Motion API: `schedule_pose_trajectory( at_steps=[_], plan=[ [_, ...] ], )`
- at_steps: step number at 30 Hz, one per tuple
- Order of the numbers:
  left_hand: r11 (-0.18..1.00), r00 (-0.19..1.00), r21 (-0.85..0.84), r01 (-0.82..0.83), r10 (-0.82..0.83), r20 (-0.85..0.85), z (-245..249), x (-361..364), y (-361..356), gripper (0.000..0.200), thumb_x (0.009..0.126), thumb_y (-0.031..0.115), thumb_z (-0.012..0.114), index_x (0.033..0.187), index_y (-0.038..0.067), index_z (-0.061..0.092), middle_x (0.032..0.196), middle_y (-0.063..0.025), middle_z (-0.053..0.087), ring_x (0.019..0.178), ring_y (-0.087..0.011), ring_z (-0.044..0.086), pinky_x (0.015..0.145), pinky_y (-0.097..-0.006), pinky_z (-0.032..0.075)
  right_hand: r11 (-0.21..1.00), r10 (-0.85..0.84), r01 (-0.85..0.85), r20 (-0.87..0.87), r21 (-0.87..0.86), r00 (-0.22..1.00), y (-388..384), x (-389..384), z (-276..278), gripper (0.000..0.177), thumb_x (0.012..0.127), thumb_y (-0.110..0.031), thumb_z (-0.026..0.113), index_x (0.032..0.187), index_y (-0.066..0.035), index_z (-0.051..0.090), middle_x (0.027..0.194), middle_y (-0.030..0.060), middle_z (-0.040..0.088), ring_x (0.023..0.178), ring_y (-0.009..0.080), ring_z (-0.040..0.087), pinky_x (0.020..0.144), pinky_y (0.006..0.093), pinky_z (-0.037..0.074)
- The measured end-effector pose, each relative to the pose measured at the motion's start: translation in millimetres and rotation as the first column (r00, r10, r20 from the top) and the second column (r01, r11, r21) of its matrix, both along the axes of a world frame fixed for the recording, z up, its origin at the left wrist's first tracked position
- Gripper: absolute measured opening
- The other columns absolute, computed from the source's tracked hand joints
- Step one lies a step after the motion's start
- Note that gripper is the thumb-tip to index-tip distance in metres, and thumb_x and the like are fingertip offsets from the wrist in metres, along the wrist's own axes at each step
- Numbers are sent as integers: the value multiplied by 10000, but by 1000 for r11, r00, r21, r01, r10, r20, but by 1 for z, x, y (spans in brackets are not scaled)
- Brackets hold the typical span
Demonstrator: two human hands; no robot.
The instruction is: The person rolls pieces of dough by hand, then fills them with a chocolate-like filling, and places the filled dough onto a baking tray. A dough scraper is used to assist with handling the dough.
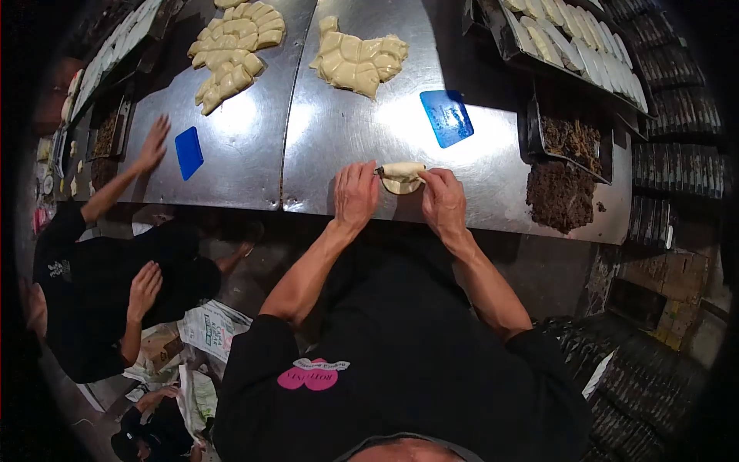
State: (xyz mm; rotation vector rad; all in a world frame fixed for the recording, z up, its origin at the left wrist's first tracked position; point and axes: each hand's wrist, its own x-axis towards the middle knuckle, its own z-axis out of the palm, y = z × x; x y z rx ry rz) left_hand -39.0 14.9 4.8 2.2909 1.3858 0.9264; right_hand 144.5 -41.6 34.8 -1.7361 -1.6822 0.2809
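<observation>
A small piece of pale dough (402, 185) lies near the front edge of the metal table, its far part folded over into a short roll. A little dark stuff shows at the roll's left end. My left hand (356, 192) is closed at that end, fingertips on the dough. My right hand (444, 199) pinches the right end between thumb and fingers. Beyond them sit a blue plastic scraper (446, 118) and a mass of dough pieces (359, 58). To the right, a dark brown crumbly filling (560, 196) is heaped on the table.
A metal tray of brown filling (571, 138) stands at the right, below a tray of shaped dough (573, 38). Stacked dark trays (677, 100) line the right side. Left, a co-worker's hand (156, 142) is near another blue scraper (188, 152) and more dough (235, 46).
</observation>
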Motion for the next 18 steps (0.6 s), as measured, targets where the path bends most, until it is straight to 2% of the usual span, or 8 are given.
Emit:
schedule_pose_trajectory(
  at_steps=[1,8,11,13,14,15,17,18],
  plan=[
    [999,1000,52,5,-5,-6,-5,0,3,272,786,68,668,1052,48,613,896,-92,595,840,-290,586,775,-427,451,1000,-4,4,10,4,1000,1,1,1,239,753,39,619,967,-56,668,956,107,632,854,293,613,744,403,464],
    [996,998,67,60,-58,-39,-17,1,8,133,802,79,662,932,58,640,876,-80,595,816,-271,591,718,-401,465,1000,-8,7,-16,-14,1000,-5,-3,-6,188,791,10,630,962,-49,678,985,113,643,844,297,625,728,398,482],
    [1000,999,-6,-30,30,25,-14,-17,13,81,818,72,640,892,41,637,835,-98,600,777,-279,598,681,-393,476,1000,12,-12,-45,-13,999,-8,-1,-9,193,794,17,618,964,-50,681,982,127,641,827,314,628,716,388,491],
    [972,960,-35,-233,236,150,-13,-36,20,62,828,66,620,868,22,637,797,-117,601,746,-289,600,658,-394,481,996,-13,1,-126,-89,992,-10,-1,-6,183,821,-14,611,987,-48,681,975,119,651,825,285,637,713,372,494],
    [972,962,-33,-231,233,144,-13,-38,19,62,828,66,620,868,22,637,797,-117,601,746,-289,600,658,-394,481,985,-47,13,-198,-171,979,-11,-2,-5,180,848,-44,605,1011,-47,681,968,111,660,823,256,645,709,357,498],
    [966,948,-142,-215,241,209,-6,-37,16,69,817,72,629,871,31,643,825,-115,606,763,-298,600,669,-403,479,986,-54,20,-201,-167,978,-9,-3,-4,180,848,-44,605,1011,-47,681,968,111,660,823,256,645,709,357,498],
    [956,932,-253,-150,222,287,13,-25,8,79,806,77,638,874,40,650,852,-112,611,780,-306,600,680,-412,477,908,-234,-70,-639,-412,733,-7,-8,-3,228,909,-146,582,1088,-34,665,957,78,674,827,166,635,720,316,501],
    [982,971,-175,-69,106,216,28,-10,1,78,805,76,648,878,47,646,867,-105,611,794,-302,597,692,-409,474,900,-255,-191,-829,-391,498,-3,-10,-2,313,949,-236,555,1149,-12,638,968,52,674,858,104,606,749,284,496]
  ],
)
